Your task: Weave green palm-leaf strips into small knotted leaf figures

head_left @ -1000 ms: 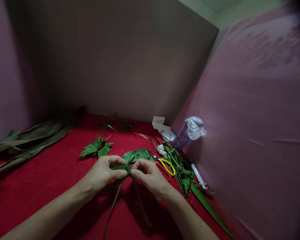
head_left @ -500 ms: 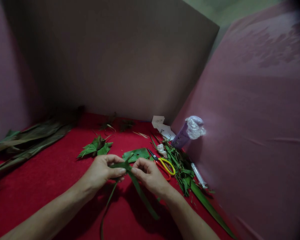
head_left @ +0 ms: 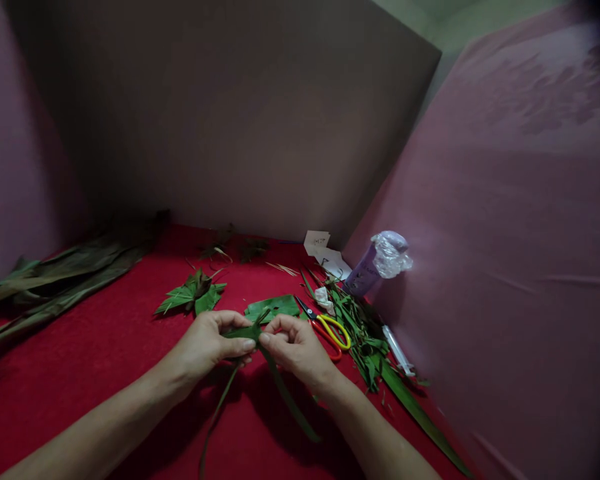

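A folded strip of green leaf (head_left: 291, 401) is held between my two hands above the red cloth, one long end hanging down to the right. My left hand (head_left: 215, 343) is closed on it, thumb on top and fingers beneath. Pinching the fold from the other side is my right hand (head_left: 293, 347), its thumb and forefinger close to the left thumb. A thin brownish stem (head_left: 215, 417) trails down below the left fingers. Just beyond the hands lies a flat piece of green leaf (head_left: 275, 307). Scissors (head_left: 330, 330) with one yellow and one red handle rest beside the right hand.
On the right are a heap of leaf scraps (head_left: 357, 327), a syringe (head_left: 397, 351) and a purple container (head_left: 367, 270) topped with clear plastic. A folded leaf piece (head_left: 193, 291) sits behind the left hand. Large dried leaves (head_left: 75, 267) lie at left; white papers (head_left: 330, 260) lie at the back.
My hands stay nearly in place, with the fingertips drawn slightly closer together at the fold. The leaf's short upright tip has shifted a little, and the hanging strip has turned slightly.
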The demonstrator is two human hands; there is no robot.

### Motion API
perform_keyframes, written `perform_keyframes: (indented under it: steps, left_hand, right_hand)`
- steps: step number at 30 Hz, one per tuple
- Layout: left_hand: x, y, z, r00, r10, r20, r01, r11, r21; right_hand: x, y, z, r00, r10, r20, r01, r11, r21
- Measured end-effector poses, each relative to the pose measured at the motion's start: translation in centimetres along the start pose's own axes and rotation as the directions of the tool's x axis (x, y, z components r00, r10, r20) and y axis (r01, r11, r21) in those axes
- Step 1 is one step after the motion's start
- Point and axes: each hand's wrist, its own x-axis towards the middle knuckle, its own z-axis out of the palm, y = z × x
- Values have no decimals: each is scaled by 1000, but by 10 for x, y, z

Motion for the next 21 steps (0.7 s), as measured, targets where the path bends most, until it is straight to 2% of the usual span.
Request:
perform_keyframes:
  steps: [4, 12, 16, 21]
  left_hand:
    - [-2, 3, 0, 999, -12, 41, 10, 999, 31]
    - [-2, 2, 0, 995, -31, 93, 24, 997, 79]
    - [-1, 2, 0, 996, -7, 86, 4, 999, 39]
    - [-1, 2, 0, 998, -9, 60, 10, 1000, -2]
  right_hand:
    - [-1, -7, -1, 997, 69, -24, -67, 995, 70]
    - [-2, -7, 1, 994, 108, -15, -108, 994, 36]
    - [-1, -3, 1, 995, 84, 46, -88, 992, 88]
    - [0, 0, 0, 997, 58, 58, -63, 993, 100]
